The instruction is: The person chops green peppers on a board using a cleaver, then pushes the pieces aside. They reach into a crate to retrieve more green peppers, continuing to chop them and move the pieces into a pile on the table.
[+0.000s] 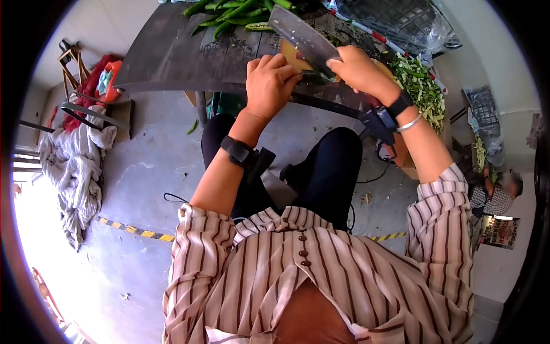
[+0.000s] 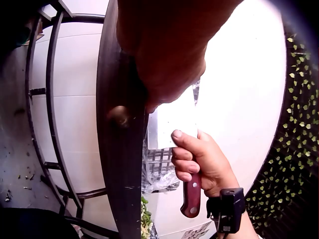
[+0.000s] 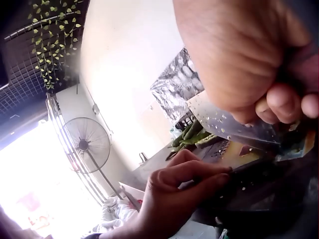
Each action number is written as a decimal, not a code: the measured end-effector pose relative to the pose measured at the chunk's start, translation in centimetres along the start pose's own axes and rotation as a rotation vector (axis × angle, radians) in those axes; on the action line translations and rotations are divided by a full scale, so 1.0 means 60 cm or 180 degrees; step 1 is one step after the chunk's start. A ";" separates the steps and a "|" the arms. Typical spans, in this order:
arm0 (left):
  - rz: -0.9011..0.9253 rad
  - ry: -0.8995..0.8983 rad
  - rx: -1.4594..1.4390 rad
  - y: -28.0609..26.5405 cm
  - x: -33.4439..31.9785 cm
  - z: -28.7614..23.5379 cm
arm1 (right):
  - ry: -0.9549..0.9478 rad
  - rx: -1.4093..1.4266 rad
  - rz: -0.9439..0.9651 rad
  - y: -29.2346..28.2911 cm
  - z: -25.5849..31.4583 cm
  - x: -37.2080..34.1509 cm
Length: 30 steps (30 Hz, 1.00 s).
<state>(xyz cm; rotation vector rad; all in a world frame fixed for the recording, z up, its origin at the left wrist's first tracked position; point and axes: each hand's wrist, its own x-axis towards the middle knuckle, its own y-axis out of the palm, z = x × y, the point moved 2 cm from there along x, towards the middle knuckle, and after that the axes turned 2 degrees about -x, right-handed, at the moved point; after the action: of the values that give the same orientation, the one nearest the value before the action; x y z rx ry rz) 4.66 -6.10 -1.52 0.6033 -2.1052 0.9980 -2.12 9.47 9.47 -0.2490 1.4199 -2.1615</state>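
Observation:
My right hand [image 1: 364,71] [image 2: 209,162] [image 3: 234,55] grips the dark red handle [image 2: 191,196] of a cleaver, whose broad blade [image 1: 301,37] [image 3: 224,122] is flecked with bits and slants over a yellowish board [image 1: 293,56]. Just left of the blade, my left hand [image 1: 269,86] [image 2: 172,64] [image 3: 172,194] has bent fingers, thumb and forefinger pinching the end of a dark green pepper [image 1: 312,74] that lies by the blade's lower edge. Its far part is partly hidden. Whole green peppers [image 1: 240,11] [image 3: 192,134] lie behind, at the back of the dark table [image 1: 166,57].
Chopped green pieces [image 1: 421,92] are heaped right of the board, near a plastic-wrapped crate [image 1: 395,20]. Crumpled grey cloth [image 1: 77,166] lies on the floor at left. Another person [image 1: 495,198] is at far right. A standing fan [image 3: 84,144] shows in the right wrist view.

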 end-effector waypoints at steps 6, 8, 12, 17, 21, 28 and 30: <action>-0.0002 -0.0019 -0.0059 0.000 0.002 0.003 | 0.0035 -0.0499 0.0069 -0.011 0.011 -0.040; -0.0024 -0.0002 -0.0042 0.000 0.000 0.005 | -0.0229 -0.0664 0.0023 -0.006 0.006 -0.039; -0.0044 0.0000 -0.0069 -0.005 0.002 0.000 | -0.0133 -0.0563 0.0230 0.006 -0.009 -0.025; 0.0005 0.0001 -0.0093 -0.005 0.002 -0.001 | 0.0029 -0.0605 0.0467 -0.003 -0.002 -0.020; 0.0006 -0.0060 -0.0098 -0.006 0.001 -0.001 | 0.0252 -0.0569 0.0533 -0.010 0.011 -0.024; -0.0042 0.0158 -0.0105 -0.008 0.003 0.003 | -0.0010 -0.0220 0.0521 0.010 0.004 0.004; 0.0072 0.0022 -0.0049 -0.008 0.004 0.003 | -0.0109 -0.0229 0.0462 0.009 0.011 0.002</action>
<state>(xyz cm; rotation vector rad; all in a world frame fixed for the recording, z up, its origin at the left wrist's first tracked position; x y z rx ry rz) 4.75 -6.54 -1.20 0.5688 -2.1162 0.9942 -1.75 8.72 9.26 -0.2017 1.4521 -1.9835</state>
